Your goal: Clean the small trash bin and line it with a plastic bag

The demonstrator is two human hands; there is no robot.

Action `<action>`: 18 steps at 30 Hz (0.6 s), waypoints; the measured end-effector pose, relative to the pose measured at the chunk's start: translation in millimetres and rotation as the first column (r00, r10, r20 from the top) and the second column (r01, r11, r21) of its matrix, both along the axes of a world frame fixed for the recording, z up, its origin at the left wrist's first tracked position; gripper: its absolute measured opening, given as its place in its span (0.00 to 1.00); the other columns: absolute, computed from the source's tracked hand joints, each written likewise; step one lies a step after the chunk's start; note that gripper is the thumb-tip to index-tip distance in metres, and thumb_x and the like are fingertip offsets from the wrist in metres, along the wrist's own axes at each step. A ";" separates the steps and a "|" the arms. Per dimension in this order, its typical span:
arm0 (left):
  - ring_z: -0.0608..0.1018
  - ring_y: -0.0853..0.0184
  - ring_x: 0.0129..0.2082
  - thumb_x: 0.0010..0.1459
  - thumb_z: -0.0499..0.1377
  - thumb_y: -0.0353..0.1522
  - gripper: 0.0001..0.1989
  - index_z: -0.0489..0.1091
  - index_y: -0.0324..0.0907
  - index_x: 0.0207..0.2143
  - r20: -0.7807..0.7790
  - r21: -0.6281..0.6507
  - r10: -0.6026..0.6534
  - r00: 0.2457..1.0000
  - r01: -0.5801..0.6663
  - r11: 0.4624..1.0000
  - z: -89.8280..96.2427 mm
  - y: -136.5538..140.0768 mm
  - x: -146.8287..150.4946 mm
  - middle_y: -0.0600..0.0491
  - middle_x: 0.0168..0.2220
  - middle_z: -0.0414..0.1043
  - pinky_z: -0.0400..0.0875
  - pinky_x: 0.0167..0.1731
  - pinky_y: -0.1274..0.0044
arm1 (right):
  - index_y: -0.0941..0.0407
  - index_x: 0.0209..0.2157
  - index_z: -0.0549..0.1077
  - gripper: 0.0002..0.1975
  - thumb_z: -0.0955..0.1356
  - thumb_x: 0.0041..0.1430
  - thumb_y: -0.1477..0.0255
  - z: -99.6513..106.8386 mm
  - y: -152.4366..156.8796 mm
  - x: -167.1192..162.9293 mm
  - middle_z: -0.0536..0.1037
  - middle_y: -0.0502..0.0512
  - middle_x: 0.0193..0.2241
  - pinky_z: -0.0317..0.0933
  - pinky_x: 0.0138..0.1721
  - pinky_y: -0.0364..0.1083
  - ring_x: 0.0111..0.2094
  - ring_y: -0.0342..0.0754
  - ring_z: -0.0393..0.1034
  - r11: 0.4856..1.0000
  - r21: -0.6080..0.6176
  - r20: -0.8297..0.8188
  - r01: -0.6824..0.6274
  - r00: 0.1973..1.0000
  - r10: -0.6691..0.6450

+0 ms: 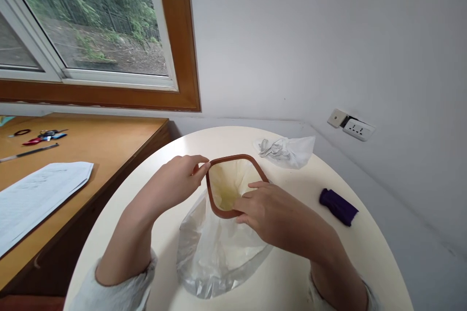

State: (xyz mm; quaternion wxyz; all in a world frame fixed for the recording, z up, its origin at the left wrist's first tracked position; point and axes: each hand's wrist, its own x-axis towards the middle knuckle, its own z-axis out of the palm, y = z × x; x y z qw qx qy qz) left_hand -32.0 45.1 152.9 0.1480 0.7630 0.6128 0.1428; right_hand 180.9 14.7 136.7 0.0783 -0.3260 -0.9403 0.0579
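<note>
A small bin with a rounded-square brown rim stands on the round table, seen from above. A thin translucent plastic bag lines it and spills over the front, spreading onto the tabletop. Inside, the lining looks pale yellow. At the rim's far left corner, my left hand is closed, thumb and fingers pinching the edge. My right hand lies across the right front of the rim, its fingers reaching inside and its thumb outside, closed on the edge and the bag. The bin's outer wall is hidden by the bag.
Behind the bin lies a crumpled clear plastic bag. A dark purple roll rests at the right on the cream round table. On the wooden desk at left are papers, a pen and keys.
</note>
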 end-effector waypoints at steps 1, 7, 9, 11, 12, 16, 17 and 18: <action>0.72 0.66 0.22 0.59 0.43 0.43 0.21 0.71 0.44 0.34 0.002 -0.003 0.012 1.000 -0.012 1.000 -0.2 0.2 -0.7 0.53 0.24 0.72 0.59 0.20 0.78 | 0.57 0.26 0.70 0.11 0.61 0.61 0.72 1.9 -0.1 2.3 0.70 0.49 0.19 0.53 0.31 0.44 0.22 0.42 0.58 1.000 0.003 0.006 0.016 1.000 -0.016; 0.75 0.65 0.29 0.57 0.45 0.46 0.22 0.67 0.46 0.47 0.028 -0.022 0.036 0.999 -0.036 0.999 -3.3 1.6 -5.4 0.54 0.29 0.74 0.66 0.28 0.77 | 0.57 0.23 0.66 0.13 0.60 0.61 0.74 18.8 2.2 26.2 0.70 0.50 0.20 0.51 0.30 0.44 0.26 0.42 0.62 0.988 -0.007 0.006 0.154 0.988 -0.154; 0.75 0.64 0.31 0.57 0.45 0.47 0.23 0.66 0.47 0.49 0.035 -0.028 0.041 0.999 -0.040 0.999 -4.3 1.5 -5.9 0.54 0.31 0.74 0.66 0.29 0.77 | 0.57 0.23 0.66 0.13 0.60 0.61 0.74 23.2 4.4 37.6 0.71 0.50 0.22 0.51 0.30 0.44 0.27 0.43 0.62 0.975 -0.034 0.000 0.221 0.975 -0.221; 0.75 0.64 0.30 0.57 0.45 0.48 0.24 0.66 0.47 0.49 0.032 -0.046 0.051 0.998 -0.049 0.998 -5.2 1.1 -6.0 0.53 0.32 0.75 0.66 0.27 0.77 | 0.57 0.23 0.65 0.12 0.60 0.60 0.74 25.7 6.9 50.1 0.71 0.50 0.23 0.51 0.29 0.43 0.26 0.42 0.62 0.952 -0.065 -0.019 0.300 0.953 -0.301; 0.75 0.64 0.30 0.57 0.45 0.48 0.25 0.66 0.47 0.50 0.030 -0.056 0.055 0.998 -0.053 0.997 -5.7 1.0 -5.9 0.53 0.33 0.74 0.66 0.25 0.77 | 0.56 0.23 0.65 0.12 0.60 0.60 0.74 26.2 8.3 56.5 0.71 0.49 0.23 0.51 0.28 0.43 0.26 0.42 0.62 0.939 -0.076 -0.030 0.336 0.940 -0.339; 0.75 0.63 0.31 0.56 0.45 0.49 0.26 0.65 0.46 0.51 0.012 -0.076 0.039 0.999 -0.038 0.996 -8.7 2.1 -6.1 0.51 0.34 0.74 0.67 0.27 0.77 | 0.56 0.21 0.63 0.12 0.59 0.59 0.73 24.7 14.1 80.2 0.69 0.48 0.21 0.50 0.25 0.43 0.23 0.41 0.59 0.884 -0.083 -0.059 0.461 0.883 -0.466; 0.76 0.63 0.32 0.56 0.45 0.49 0.26 0.65 0.47 0.51 0.008 -0.079 0.032 0.999 -0.031 0.996 -9.7 2.8 -6.2 0.51 0.34 0.74 0.67 0.28 0.76 | 0.56 0.21 0.63 0.13 0.59 0.58 0.73 24.0 15.6 85.2 0.68 0.48 0.20 0.49 0.24 0.42 0.23 0.41 0.59 0.870 -0.082 -0.065 0.486 0.868 -0.492; 0.76 0.62 0.32 0.56 0.45 0.49 0.26 0.65 0.47 0.51 0.006 -0.084 0.029 1.000 -0.029 0.996 -10.5 3.5 -6.4 0.52 0.33 0.74 0.68 0.29 0.76 | 0.55 0.21 0.64 0.12 0.59 0.58 0.73 23.2 17.1 89.9 0.68 0.47 0.20 0.49 0.24 0.42 0.22 0.41 0.58 0.857 -0.083 -0.072 0.509 0.854 -0.515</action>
